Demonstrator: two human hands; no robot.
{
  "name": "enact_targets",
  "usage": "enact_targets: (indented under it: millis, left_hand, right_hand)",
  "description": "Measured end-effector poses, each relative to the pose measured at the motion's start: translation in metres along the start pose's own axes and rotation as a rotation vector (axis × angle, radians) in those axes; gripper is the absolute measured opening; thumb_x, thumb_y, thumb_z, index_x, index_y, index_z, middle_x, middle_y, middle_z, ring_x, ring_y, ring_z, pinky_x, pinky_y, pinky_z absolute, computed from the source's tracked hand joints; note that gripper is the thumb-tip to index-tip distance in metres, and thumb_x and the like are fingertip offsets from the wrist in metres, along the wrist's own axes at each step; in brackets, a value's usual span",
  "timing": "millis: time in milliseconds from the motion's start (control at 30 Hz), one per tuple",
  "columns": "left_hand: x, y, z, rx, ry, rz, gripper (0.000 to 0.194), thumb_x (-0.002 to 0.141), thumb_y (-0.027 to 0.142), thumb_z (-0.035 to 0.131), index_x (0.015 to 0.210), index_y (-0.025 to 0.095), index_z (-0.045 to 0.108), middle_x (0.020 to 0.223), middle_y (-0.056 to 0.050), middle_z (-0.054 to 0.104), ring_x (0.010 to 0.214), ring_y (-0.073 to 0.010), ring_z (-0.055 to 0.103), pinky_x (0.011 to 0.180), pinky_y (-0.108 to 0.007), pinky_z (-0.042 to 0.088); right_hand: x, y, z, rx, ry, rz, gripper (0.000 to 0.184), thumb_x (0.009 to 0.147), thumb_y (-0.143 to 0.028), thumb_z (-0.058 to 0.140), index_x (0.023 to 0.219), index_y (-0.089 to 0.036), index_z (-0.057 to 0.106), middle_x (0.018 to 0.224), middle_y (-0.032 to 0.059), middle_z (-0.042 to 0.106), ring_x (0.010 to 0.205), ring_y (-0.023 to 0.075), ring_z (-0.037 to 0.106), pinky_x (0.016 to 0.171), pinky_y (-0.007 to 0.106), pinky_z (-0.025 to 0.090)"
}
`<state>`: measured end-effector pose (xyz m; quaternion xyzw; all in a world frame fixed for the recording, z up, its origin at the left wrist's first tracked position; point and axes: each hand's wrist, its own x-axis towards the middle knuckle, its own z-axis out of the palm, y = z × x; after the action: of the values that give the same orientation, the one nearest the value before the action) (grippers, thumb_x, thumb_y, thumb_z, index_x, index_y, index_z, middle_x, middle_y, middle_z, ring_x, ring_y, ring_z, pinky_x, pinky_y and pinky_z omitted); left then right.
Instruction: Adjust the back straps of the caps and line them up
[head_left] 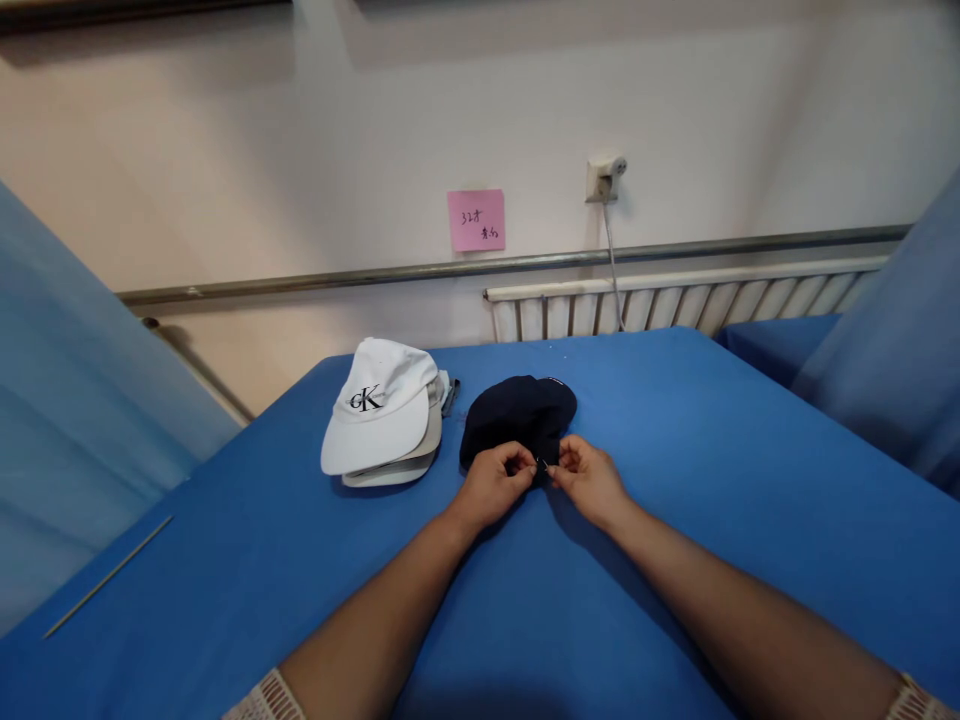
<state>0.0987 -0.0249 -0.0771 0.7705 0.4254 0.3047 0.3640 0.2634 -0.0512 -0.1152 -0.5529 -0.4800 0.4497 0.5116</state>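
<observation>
Pale wall [360, 150] and blue curtains [67, 400] surround a table [720, 460] draped in smooth blue cloth. Over its middle, toward the far edge, the left hand [495, 478] has thumb and forefinger pinched together at the near side of a dark cap [506, 412]. Facing it, the right hand [591, 482] is closed in a similar narrow pinch, its fingertips just beside the left's. Something small and bright shows between them, perhaps strap hardware, but it is too small to make out.

The cap sits directly beyond the fingers, its brim [561, 402] turned toward the far edge and the right. It looks light, with a soft crown that would likely sag or crease under pressure; the brim should be stiffer. Matt fabric ought to grip well and not be fragile. A fingertip pinch seems right for the small fastening, while the brim would be the firmer place to lift by.

Left of it, near the far left corner, a white cap [386, 395] tops a stack of pale caps [397, 474]. Farther out, a thin stick [109, 577] lies along the left edge. Beyond the far edge are a radiator [667, 305], a metal rail [375, 272] and a pink note [477, 221].
</observation>
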Motion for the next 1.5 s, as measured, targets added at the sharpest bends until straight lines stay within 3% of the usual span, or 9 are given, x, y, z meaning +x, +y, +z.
enact_targets:
  millis: [367, 733, 1100, 1300, 1500]
  left_hand:
    - [0.000, 0.001, 0.000, 0.062, 0.040, 0.067, 0.011, 0.079, 0.023, 0.057, 0.082, 0.017, 0.066, 0.079, -0.002, 0.066, 0.076, -0.0155, 0.060, 0.072, -0.027, 0.046]
    - [0.001, -0.004, 0.003, 0.094, 0.058, 0.073, 0.010, 0.079, 0.021, 0.057, 0.082, 0.017, 0.066, 0.077, -0.001, 0.066, 0.072, -0.0139, 0.059, 0.067, -0.025, 0.045]
    - [0.000, -0.002, 0.002, 0.132, 0.056, 0.100, 0.010, 0.079, 0.019, 0.057, 0.081, 0.018, 0.066, 0.078, -0.002, 0.066, 0.074, -0.0144, 0.060, 0.069, -0.025, 0.045]
    - [0.001, -0.007, 0.003, 0.065, 0.036, 0.096, 0.010, 0.081, 0.021, 0.056, 0.083, 0.017, 0.065, 0.079, -0.001, 0.066, 0.074, -0.0141, 0.060, 0.069, -0.025, 0.046]
    - [0.000, -0.002, -0.001, 0.134, 0.031, 0.126, 0.010, 0.082, 0.021, 0.057, 0.085, 0.017, 0.066, 0.082, -0.003, 0.065, 0.078, -0.0157, 0.061, 0.072, -0.027, 0.047]
  right_hand:
    - [0.004, 0.007, -0.003, -0.037, 0.010, -0.030, 0.015, 0.070, -0.023, 0.065, 0.081, -0.023, 0.056, 0.063, -0.0052, 0.055, 0.056, 0.0124, 0.056, 0.055, 0.025, 0.047]
    - [-0.002, -0.004, -0.004, -0.142, -0.035, -0.023, 0.014, 0.072, -0.020, 0.063, 0.086, -0.023, 0.059, 0.056, -0.0062, 0.056, 0.047, 0.0115, 0.055, 0.047, 0.022, 0.037]
    - [0.001, 0.004, -0.003, -0.082, -0.026, -0.056, 0.016, 0.072, -0.021, 0.062, 0.088, -0.024, 0.060, 0.059, -0.0055, 0.055, 0.052, 0.0122, 0.056, 0.051, 0.023, 0.041]
    - [0.000, 0.000, -0.002, -0.041, -0.087, -0.039, 0.017, 0.071, -0.021, 0.063, 0.088, -0.024, 0.059, 0.059, -0.0062, 0.053, 0.053, 0.0119, 0.056, 0.054, 0.024, 0.042]
    - [0.000, -0.002, 0.000, 0.079, -0.033, -0.032, 0.018, 0.067, -0.022, 0.065, 0.084, -0.023, 0.058, 0.057, -0.0079, 0.049, 0.050, 0.0103, 0.052, 0.055, 0.025, 0.045]
